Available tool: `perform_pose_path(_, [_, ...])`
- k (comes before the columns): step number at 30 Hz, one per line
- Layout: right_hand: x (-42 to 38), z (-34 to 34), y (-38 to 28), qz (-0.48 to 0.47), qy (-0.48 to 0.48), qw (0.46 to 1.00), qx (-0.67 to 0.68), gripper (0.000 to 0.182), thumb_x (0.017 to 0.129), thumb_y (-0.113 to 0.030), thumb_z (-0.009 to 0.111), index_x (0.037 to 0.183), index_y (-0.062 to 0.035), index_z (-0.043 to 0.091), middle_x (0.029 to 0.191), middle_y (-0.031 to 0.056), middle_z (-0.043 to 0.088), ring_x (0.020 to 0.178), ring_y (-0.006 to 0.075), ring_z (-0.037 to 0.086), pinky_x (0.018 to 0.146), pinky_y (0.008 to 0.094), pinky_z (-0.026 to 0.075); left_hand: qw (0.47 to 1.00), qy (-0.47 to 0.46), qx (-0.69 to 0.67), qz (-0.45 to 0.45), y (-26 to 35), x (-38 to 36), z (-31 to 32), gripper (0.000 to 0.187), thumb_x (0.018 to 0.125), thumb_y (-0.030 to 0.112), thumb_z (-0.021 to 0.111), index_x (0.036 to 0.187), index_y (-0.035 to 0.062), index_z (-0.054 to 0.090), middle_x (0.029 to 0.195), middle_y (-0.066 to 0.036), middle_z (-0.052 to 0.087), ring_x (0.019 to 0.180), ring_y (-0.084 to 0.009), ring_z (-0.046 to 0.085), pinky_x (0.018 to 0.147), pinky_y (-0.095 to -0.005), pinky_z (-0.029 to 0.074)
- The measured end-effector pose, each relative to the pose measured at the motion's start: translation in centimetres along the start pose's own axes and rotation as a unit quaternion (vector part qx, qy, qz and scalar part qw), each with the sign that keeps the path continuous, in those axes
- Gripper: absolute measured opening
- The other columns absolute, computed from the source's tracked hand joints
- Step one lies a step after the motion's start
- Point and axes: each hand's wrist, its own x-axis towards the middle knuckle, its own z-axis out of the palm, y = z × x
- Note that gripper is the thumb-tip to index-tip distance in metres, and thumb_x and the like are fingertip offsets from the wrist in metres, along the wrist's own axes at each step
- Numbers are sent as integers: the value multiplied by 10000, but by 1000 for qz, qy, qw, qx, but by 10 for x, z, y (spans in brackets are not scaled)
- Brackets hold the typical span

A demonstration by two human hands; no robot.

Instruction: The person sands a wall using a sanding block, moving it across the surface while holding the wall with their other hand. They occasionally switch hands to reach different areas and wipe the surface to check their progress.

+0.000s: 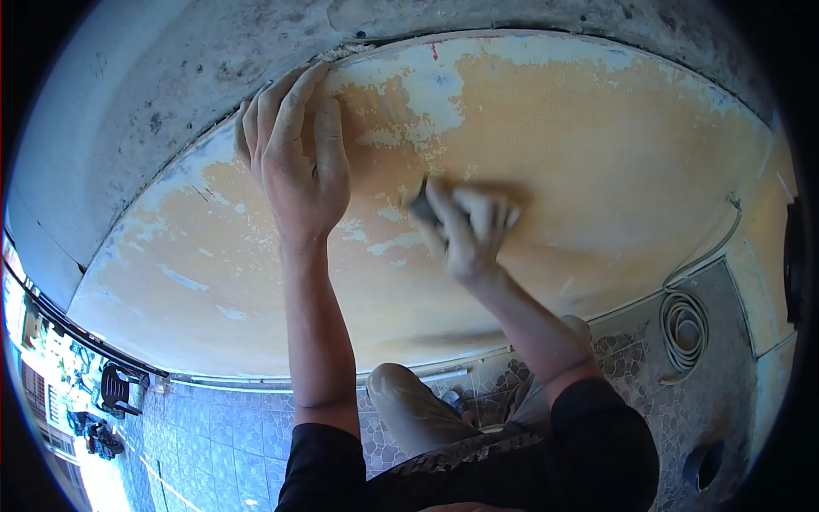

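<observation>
While both hands are up on the wall, status:
Left hand [299, 158]: flat, fingers spread, pressed on the orange plastered wall with peeling white paint patches [597, 171], grasping nothing.
Right hand [467, 230]: blurred, fingers clenched around a small dark grey sanding block [421, 206].
Block: against the wall, just right of the left hand.
Floor: patterned grey tiled floor [665, 384], coiled white cable [682, 328] on it.

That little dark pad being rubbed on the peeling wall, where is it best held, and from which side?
Best on its back face, fingers spread flat across it, coming from the room side. The pad lies flat against the wall, so only its back and edges are free. The right hand presses it this way; the left hand rests flat on the wall.
</observation>
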Motion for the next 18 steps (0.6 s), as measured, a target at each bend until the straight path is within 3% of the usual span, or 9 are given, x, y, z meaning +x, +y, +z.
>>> perform_pose_path(2, [-64,-13,7,-61,-66,995,30,551,788,-416,844,1285,-213,720,1010,-32,580,875,187,521,832,396,314,1000,-1,5,6,-3,-1,-6,282,959,131,624,1224,96,717,1195,-60,703,1178,-263,594,1113,-446,322])
perform_pose_path(4, [-54,-17,10,-95,-101,989,52,557,781,-409,852,1284,-210,719,1008,-32,582,876,185,529,833,395,314,1000,6,5,-4,-10,-1,-15,275,994,133,602,1231,55,717,1197,-100,699,1120,-252,615,1027,-390,420])
perform_pose_path(6, [-17,-7,20,-79,-53,991,98,559,782,-382,857,1290,-202,707,1006,-31,594,881,187,546,824,401,307,999,23,27,-18,-26,-5,-26,270,994,129,604,1225,50,719,1183,-105,699,1107,-253,618,1012,-389,429])
perform_pose_path(9, [113,2,17,-22,39,997,62,505,818,-384,822,1269,-185,707,982,-14,595,885,194,556,794,415,287,998,37,41,-23,-40,-10,-37,261,995,138,611,1209,40,724,1151,-93,699,1094,-252,618,993,-392,438])
perform_pose_path(11, [160,11,10,-19,61,996,56,477,832,-376,809,1262,-195,711,978,-2,589,890,191,554,780,420,279,998,6,22,-64,-37,-6,-40,224,940,108,660,1145,64,739,1103,-68,699,1070,-258,612,1018,-402,392])
perform_pose_path(13, [170,17,-4,11,115,990,82,476,824,-256,834,1261,-110,716,989,53,607,902,256,571,801,405,431,997,10,34,-62,-35,-7,-38,220,941,113,658,1141,69,738,1106,-61,697,1079,-255,605,1024,-401,385])
perform_pose_path(14, [144,7,-15,16,40,999,-7,517,820,-317,830,1293,-145,713,980,41,591,922,247,539,838,403,375,997,15,46,-59,-34,-8,-37,216,942,118,656,1137,74,737,1109,-54,695,1088,-252,597,1029,-400,378])
perform_pose_path(16, [57,11,-22,-46,-9,999,15,534,845,-415,783,1337,-228,696,960,-24,560,906,217,519,826,419,303,997,27,43,-54,-35,-8,-35,219,944,123,652,1142,79,735,1116,-50,691,1092,-252,591,1034,-399,372])
perform_pose_path(18, [-55,7,-17,-83,-78,993,41,546,806,-419,822,1311,-239,719,961,-35,553,910,196,517,829,425,314,997,33,40,-60,-35,-10,-34,222,945,128,648,1146,85,732,1124,-46,688,1095,-251,586,1039,-398,366])
